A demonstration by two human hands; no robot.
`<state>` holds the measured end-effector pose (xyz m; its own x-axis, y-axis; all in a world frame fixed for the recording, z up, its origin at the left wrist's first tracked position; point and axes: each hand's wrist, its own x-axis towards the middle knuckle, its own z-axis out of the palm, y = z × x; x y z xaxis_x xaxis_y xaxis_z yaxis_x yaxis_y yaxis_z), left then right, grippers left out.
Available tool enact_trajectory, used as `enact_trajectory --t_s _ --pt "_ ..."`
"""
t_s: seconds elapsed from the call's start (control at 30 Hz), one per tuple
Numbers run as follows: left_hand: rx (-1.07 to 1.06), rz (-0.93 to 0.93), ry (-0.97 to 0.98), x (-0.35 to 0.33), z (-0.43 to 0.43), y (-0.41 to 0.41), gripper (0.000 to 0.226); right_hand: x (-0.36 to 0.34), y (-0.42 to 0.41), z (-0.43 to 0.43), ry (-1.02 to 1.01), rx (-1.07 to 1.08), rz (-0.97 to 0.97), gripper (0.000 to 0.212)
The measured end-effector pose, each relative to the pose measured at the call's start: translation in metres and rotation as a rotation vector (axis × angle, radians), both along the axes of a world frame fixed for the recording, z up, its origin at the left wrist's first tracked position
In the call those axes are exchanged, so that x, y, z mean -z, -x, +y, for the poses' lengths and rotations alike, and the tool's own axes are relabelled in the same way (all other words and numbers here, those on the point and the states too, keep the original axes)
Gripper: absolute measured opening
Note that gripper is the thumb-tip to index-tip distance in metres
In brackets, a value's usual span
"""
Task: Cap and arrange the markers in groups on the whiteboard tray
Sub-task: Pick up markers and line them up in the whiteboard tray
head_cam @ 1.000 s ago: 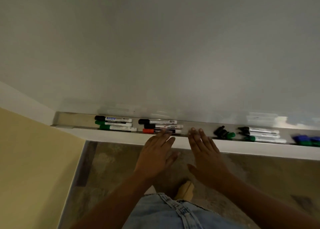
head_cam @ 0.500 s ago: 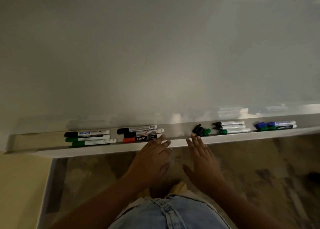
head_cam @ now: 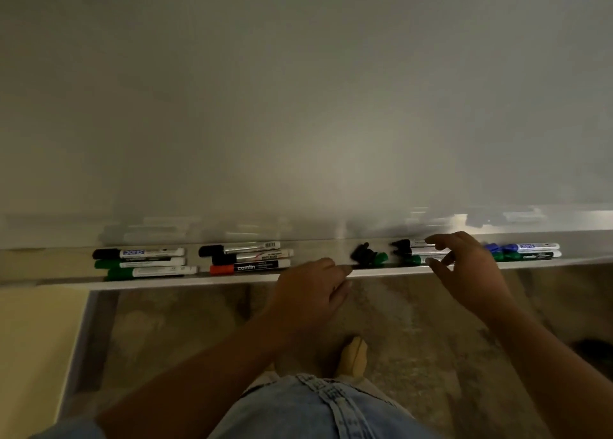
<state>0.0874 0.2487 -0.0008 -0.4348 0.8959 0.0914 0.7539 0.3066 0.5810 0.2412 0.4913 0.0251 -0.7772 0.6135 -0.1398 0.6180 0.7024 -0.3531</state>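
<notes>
whiteboard point(head_cam: 298, 106) is filling the whole upper view, blank. tray point(head_cam: 232, 281) is running along its lower edge and carrying every marker in sight.

left hand point(head_cam: 311, 292) is sitting at the tray's front lip with its fingers loosely curled. nothing is showing in it, and the fingertips are pointing towards the loose caps. right hand point(head_cam: 464, 269) is hovering over the third group with fingers spread and arched, thumb apart from forefinger. it is not gripping anything yet.

progress, as a judgement:
- left group point(head_cam: 142, 262): one black and two green markers are lying side by side, all looking capped. reading as done.
- second group point(head_cam: 248, 257): two black markers and one red are lying just beside the first set, also looking capped. reading as done.
- third group point(head_cam: 414, 251): these are lying partly under the right hand. the dark ends are looking narrow, probably bare tips, but they are too blurred to be sure.
- far-right group point(head_cam: 527, 251): blue is lying over green. whether these are capped i cannot tell.
- loose caps point(head_cam: 368, 257): black ones and a green one are lying in a small heap between the second and third groups, on no marker.

capping the third group is looking like the main step left.
</notes>
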Motion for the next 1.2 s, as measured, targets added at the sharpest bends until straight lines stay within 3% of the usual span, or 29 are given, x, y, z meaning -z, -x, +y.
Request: enact_trajectory --t_s 0.2,0.47,0.7,0.83,1.2 --pt "-0.102 -0.038 -0.017 -0.014 0.060 -0.023 0.028 0.008 -0.009 0.043 0.059 -0.135 -0.066 0.039" --pt "-0.185 0.029 0.221 -0.004 0.112 -0.037 0.026 0.024 -0.017 0.064 0.140 -0.274 -0.077 0.042" --pt "-0.179 0.105 0.323 0.011 0.106 -0.032 0.025 0.031 -0.020 0.068 -0.001 -0.339 -0.025 0.036" --pt "-0.141 0.101 0.302 0.016 0.093 -0.014 0.023 0.036 -0.018 0.057 0.105 -0.370 -0.047 0.033" --pt "-0.150 0.117 0.347 0.012 0.061 0.003 0.022 0.039 0.006 0.022 0.060 -0.405 0.057 0.027"
